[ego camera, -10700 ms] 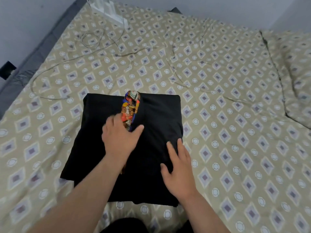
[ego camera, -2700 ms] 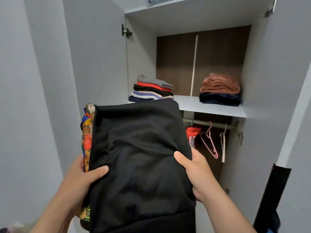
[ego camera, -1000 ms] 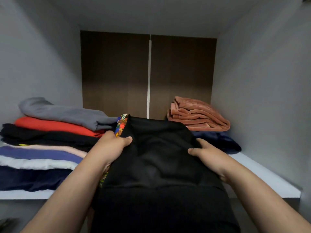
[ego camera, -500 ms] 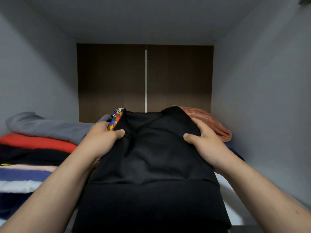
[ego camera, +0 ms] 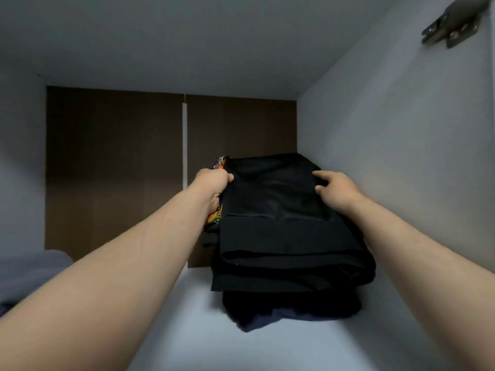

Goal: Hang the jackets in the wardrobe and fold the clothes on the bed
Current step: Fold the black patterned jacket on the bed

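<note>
Black fabric sat in both hands: the left hand point(ego camera: 214, 183) curled round the left edge of the folded black garment point(ego camera: 281, 223), beside its colourful lining point(ego camera: 220, 163), while the right hand point(ego camera: 334, 187) clutched the right side. It lay atop a dark pile point(ego camera: 267, 317) at the right of the white shelf point(ego camera: 174, 330).

No writing, label, brand or number can be read on the folded black garment point(ego camera: 281, 210) or the wardrobe point(ego camera: 388, 156).
</note>
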